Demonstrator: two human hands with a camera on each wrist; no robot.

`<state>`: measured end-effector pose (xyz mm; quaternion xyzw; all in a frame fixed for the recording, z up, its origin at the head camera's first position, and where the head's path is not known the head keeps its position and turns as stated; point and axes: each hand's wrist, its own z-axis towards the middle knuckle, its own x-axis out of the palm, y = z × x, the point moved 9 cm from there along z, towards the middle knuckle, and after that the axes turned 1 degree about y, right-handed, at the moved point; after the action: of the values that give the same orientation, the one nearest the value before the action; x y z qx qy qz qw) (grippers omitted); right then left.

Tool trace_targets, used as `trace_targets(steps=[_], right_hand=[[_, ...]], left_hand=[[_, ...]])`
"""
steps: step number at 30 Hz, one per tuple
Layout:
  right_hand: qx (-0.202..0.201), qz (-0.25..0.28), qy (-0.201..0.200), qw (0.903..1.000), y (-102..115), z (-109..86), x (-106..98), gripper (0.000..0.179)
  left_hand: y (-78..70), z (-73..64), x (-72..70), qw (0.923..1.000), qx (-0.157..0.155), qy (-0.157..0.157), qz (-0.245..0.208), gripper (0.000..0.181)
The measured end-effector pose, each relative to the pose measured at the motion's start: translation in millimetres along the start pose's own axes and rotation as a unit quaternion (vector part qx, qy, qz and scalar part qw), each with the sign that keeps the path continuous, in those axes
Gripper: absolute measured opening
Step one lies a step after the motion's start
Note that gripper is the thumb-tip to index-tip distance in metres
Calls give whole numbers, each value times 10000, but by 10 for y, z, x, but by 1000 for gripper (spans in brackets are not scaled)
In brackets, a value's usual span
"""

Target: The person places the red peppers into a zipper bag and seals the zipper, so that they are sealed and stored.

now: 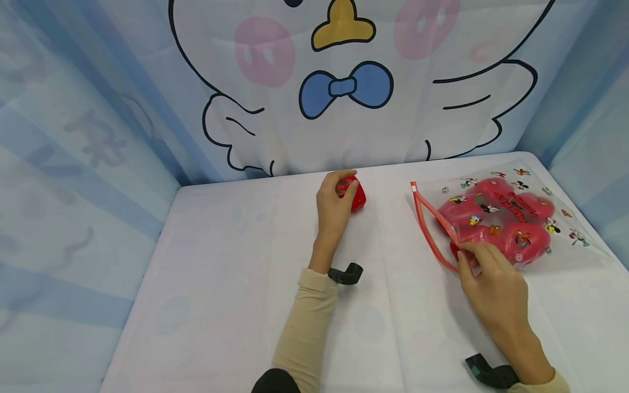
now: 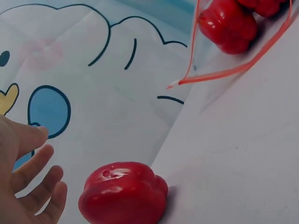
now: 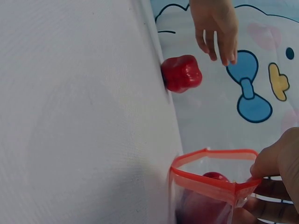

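A single red bell pepper [image 1: 360, 200] lies on the white table near its back edge. My left hand [image 1: 333, 210] hovers above it, fingers loosely bent and holding nothing; both wrist views show a gap between hand and pepper [image 2: 124, 193]. At the right lies a clear zip bag [image 1: 585, 251] with a red-orange rim and small printed cartoon figures. Several red bell peppers [image 1: 528, 240] are inside. Thumb and fingers of my right hand [image 1: 498, 289] pinch the bag's rim near its front corner. In the right wrist view the bag's mouth [image 3: 205, 177] stands apart.
The white table [image 1: 221, 284] has a back edge against a curtain [image 1: 344, 136] printed with a cartoon figure and a blue bow tie. Another blue-and-white curtain [image 1: 73, 218] hangs along the left side. Black camera mounts [image 1: 346, 274] sit at both wrists.
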<state>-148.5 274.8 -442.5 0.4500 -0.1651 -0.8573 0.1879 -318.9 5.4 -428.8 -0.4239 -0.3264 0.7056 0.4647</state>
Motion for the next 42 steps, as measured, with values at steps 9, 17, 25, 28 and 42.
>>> trace_targets(steps=[9, 17, 25, 28, 42], right_hand=[[-31, -7, -11, 10000, -2, 0, -4, 40], [-4, 1, 8, 10000, -11, -2, 3, 40], [-32, 2, -9, 10000, -11, 0, -6, 40], [-21, -5, -4, 10000, -14, 1, -5, 40], [-24, -11, 22, 10000, -8, 0, 2, 40]], left_hand=[[261, 17, -107, 9968, -765, -216, 116, 36], [463, -18, 1, 9890, -1443, 200, 259, 46], [571, -37, 69, 9849, -1656, 393, 310, 52], [593, -44, 91, 9845, -1668, 439, 320, 54], [645, -91, 228, 9835, -1626, 693, 382, 76]])
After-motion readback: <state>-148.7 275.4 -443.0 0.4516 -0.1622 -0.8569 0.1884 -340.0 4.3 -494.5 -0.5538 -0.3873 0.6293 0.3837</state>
